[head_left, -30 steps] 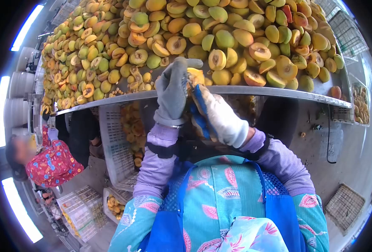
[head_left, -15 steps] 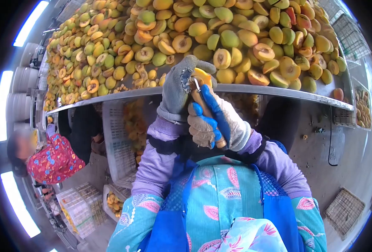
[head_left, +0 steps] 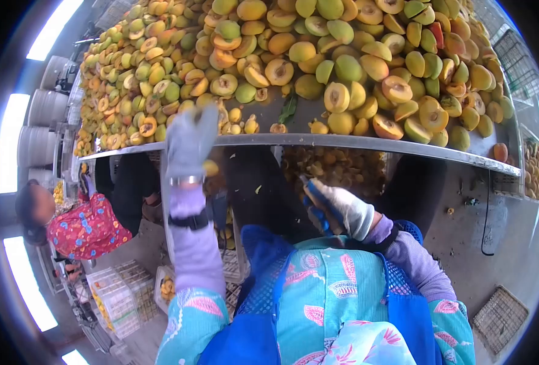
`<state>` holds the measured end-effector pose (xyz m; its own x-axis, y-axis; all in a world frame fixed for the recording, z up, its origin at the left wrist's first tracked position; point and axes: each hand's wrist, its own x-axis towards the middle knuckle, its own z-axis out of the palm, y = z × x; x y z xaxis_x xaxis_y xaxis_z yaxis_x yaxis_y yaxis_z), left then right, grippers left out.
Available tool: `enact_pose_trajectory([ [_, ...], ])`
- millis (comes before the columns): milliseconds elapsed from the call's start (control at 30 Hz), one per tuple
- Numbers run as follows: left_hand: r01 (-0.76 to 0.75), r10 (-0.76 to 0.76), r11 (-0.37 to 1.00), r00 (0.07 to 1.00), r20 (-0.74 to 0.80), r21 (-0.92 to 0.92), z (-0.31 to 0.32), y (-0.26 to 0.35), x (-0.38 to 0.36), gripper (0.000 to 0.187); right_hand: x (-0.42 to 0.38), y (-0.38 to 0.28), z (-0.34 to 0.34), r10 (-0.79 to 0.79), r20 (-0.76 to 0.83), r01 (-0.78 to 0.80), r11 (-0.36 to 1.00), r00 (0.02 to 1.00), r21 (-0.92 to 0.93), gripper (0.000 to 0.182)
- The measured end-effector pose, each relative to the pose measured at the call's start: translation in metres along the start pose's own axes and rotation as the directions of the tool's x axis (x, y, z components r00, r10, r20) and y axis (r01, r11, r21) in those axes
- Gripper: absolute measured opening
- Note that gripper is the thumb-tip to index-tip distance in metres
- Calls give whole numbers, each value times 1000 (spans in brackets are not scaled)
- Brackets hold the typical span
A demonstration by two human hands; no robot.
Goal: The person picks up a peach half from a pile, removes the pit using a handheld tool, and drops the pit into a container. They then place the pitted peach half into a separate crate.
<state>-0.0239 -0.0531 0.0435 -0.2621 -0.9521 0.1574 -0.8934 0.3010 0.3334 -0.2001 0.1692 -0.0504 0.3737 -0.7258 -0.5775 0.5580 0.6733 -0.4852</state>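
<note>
My left hand (head_left: 190, 143), in a grey glove, is at the table's front edge, its fingers smeared by motion. Close beside its palm, below the edge, shows a yellow piece of peach (head_left: 210, 168). My right hand (head_left: 345, 210), in a white glove with blue-coated fingers, is in front of my lap, closed around a wooden-handled tool (head_left: 306, 181). Only the slim metal tip pokes out; the glove hides most of the handle. Halved yellow-green peaches (head_left: 336, 97), several with brown stone hollows or stones showing, are heaped on the metal table (head_left: 379, 145).
Below the table, a container of peach pieces (head_left: 342, 167) stands between my knees. A co-worker in a red flowered top (head_left: 87, 228) sits at the left. White crates (head_left: 114, 301) stand behind that person. An openwork crate (head_left: 500, 319) lies on the floor at the right.
My hands have parted. The left swung left to the table edge, away from the peach piece's earlier spot; the right dropped toward my lap with the tool. A green leaf now shows on the table.
</note>
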Motion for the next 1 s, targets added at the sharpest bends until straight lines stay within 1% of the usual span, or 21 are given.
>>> enact_pose_trajectory([
  [33,79,-81,990,997,-5,-120,4,33,19,47,0,-2,0,-22,-34,17,989,999,-148,46],
  [67,94,-92,995,993,71,-27,19,51,42,50,1,-3,2,-148,0,147,982,989,-120,43],
  [100,96,-104,993,984,141,66,34,66,71,55,-1,-10,8,-154,-16,151,981,988,-122,43],
  [167,-240,184,956,939,291,170,135,21,134,67,-13,-34,26,-265,-196,249,963,944,-102,42],
  [233,-276,220,953,916,335,128,119,35,127,68,-13,-48,25,-315,-236,300,949,919,-97,39],
  [300,-304,243,947,891,385,107,95,40,97,70,0,-58,20,-646,-277,390,691,711,-609,43],
  [333,-106,225,944,898,377,-312,83,41,72,62,2,-69,29,-696,-260,367,614,669,-699,41],
  [367,119,195,737,905,378,-665,72,40,47,53,11,-72,32,-689,-260,367,622,677,-691,41],
  [400,128,183,740,906,381,-660,64,40,25,53,20,-75,34,-761,-201,364,502,617,-785,41],
  [433,-245,429,746,888,165,-620,56,42,5,48,28,-77,35,-824,-128,348,367,552,-863,41],
  [467,-586,662,643,749,-26,-493,54,44,-6,43,34,-76,35,-823,-127,314,347,554,-884,39],
  [500,-585,661,640,750,-31,-498,63,42,-12,43,33,-73,36,-823,-126,308,344,554,-887,39],
  [600,-63,374,554,910,180,-830,89,39,-25,27,28,-61,40,-799,-194,342,445,569,-827,34],
  [633,-62,383,549,905,185,-833,87,47,-27,27,29,-57,40,-800,-205,337,449,564,-828,34],
  [700,394,280,-22,885,373,-919,78,64,-31,26,30,-51,41,-816,-251,416,499,521,-760,34],
  [733,395,284,-23,883,373,-918,76,70,-34,26,26,-53,45,-805,-263,429,525,532,-735,34],
  [800,85,228,215,964,134,-973,73,78,-39,31,20,-54,46,-796,-246,407,516,553,-754,33],
  [867,126,202,221,964,171,-967,73,81,-41,32,21,-51,49,-783,-227,384,508,579,-771,32],
  [933,145,147,181,974,173,-973,76,88,-46,34,24,-44,55,-651,-393,340,711,650,-615,36],
  [967,144,149,176,974,171,-974,78,90,-45,34,27,-39,51,-653,-393,340,709,648,-618,36],
  [1000,73,184,242,976,119,-968,81,90,-44,34,33,-31,44,-824,-278,473,522,494,-710,38],
])
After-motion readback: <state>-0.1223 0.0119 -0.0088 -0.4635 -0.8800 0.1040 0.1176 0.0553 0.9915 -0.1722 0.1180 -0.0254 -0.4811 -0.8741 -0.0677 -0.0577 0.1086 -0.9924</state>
